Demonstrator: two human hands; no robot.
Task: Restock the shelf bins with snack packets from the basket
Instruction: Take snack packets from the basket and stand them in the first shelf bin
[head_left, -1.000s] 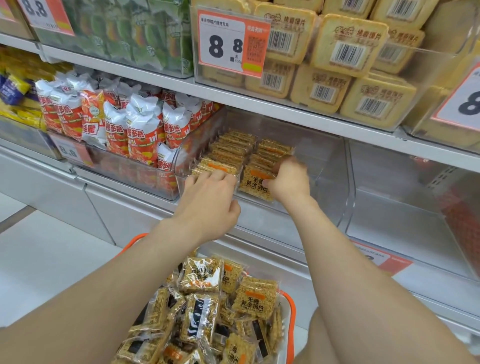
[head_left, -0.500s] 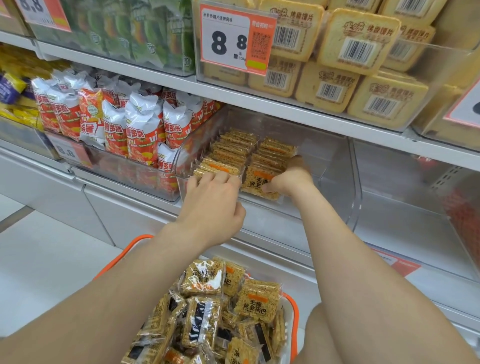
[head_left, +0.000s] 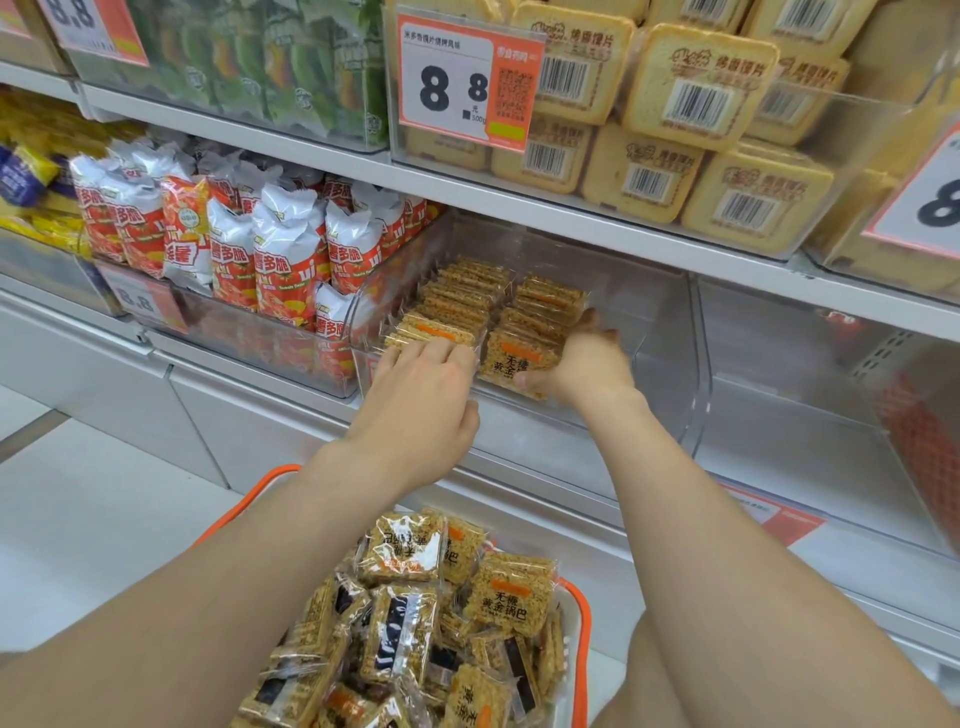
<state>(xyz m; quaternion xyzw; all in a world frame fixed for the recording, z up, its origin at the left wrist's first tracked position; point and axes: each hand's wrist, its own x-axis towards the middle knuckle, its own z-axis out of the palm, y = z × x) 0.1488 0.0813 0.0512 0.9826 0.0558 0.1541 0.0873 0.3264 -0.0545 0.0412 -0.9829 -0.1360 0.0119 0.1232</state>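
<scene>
Snack packets (head_left: 467, 296), square grainy golden crisps in clear crinkly film, two upright rows in transparent plastic bin (head_left: 670, 332), right hand (head_left: 587, 364) pinching front packet (head_left: 511, 358) between thumb and curled fingers, left hand (head_left: 426, 395) fingers on left row, grip unclear, more heaped in orange-rimmed basket (head_left: 582, 608) below.
</scene>
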